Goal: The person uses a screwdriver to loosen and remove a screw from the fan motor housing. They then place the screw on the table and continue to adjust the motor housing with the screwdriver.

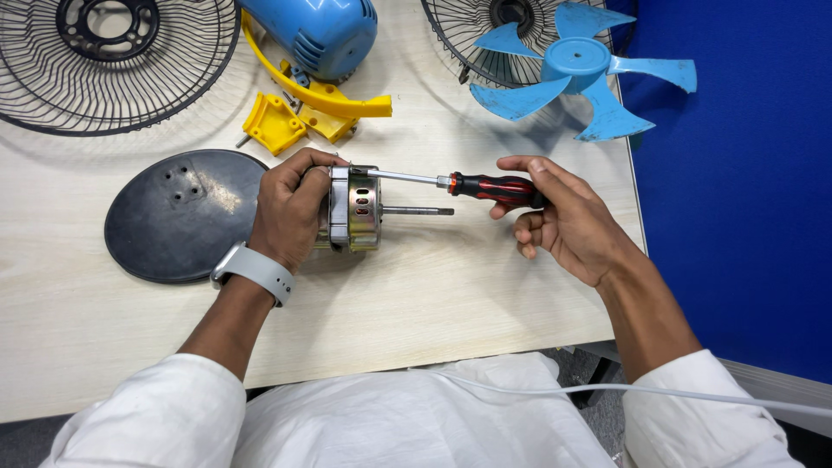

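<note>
Pale wooden table [451,295] — the left hand [290,208] clamps the metal motor [354,210] lying on it, while the right hand [563,217] grips a red-and-black screwdriver [459,184], tip at the motor's top edge.

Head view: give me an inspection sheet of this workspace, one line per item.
Surface: pale wood-grain table, parts spread over its far half.
Job's things: metal motor lying on its side, shaft pointing right; screwdriver with red-black handle, tip at the motor's top edge.
Clutter: two black wire grilles, blue blade, blue housing, yellow bracket, dark round base.
Grippers: left hand grips the motor; right hand holds the screwdriver handle.
Cables: white cable across the lap.
Surroundings: blue wall on the right.
</note>
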